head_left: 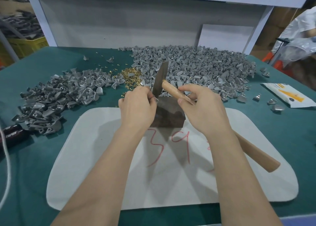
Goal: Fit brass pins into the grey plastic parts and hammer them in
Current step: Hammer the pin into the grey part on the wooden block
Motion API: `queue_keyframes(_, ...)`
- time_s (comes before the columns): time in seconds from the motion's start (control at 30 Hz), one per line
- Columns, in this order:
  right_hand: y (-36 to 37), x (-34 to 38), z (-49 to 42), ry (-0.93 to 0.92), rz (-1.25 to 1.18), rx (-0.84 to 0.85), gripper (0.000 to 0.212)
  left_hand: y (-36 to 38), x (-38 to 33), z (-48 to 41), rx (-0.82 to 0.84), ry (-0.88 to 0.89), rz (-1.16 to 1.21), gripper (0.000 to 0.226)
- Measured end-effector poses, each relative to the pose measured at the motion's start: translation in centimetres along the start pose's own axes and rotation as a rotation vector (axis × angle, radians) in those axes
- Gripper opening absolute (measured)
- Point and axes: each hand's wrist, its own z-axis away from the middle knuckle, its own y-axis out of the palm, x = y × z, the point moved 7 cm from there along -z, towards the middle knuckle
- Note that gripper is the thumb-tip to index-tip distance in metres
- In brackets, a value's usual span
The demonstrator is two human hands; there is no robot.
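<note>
While the left hand [136, 104] pinched a small grey plastic part [156, 98] between curled fingertips at the top edge of a dark, rough rectangular block [168, 117], the right hand [203, 109] gripped a hammer [160, 79] with a pale wooden handle and a dark, tapered metal head; its fingers were wrapped round the handle just behind the head, and the butt end stuck out past the right forearm; the head stood nearly upright, its lower end just beside the pinched part, though whether the two touched could not be told, nor whether a pin sat in the part; the block stood on the far edge of a white rounded mat [95, 140] marked with red handwritten figures, and the mat lay on a green-covered bench [51, 61]; beyond the block lay a small heap of loose brass pins [130, 77]; a broad pile of grey plastic parts [196, 66] spread behind and to the right, and a second, lower pile [63, 95] lay to the left; a white packet with yellow print [287, 95] rested near the bench's right edge; a black cylinder with white lettering [12, 133] and a white cord [7, 166] lay at the left edge.
</note>
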Motion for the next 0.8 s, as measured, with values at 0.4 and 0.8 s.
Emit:
queue_keyframes(0.4,-0.19,-0.28,-0.02,0.006,-0.013,-0.006,0.031,0.35,0.44,0.13,0.009,0.024,0.041,0.01)
queue_keyframes(0.8,-0.46,-0.32,-0.02,0.012,-0.043,-0.021,0.03,-0.06,0.72,0.11,0.072,-0.038,0.135,0.012)
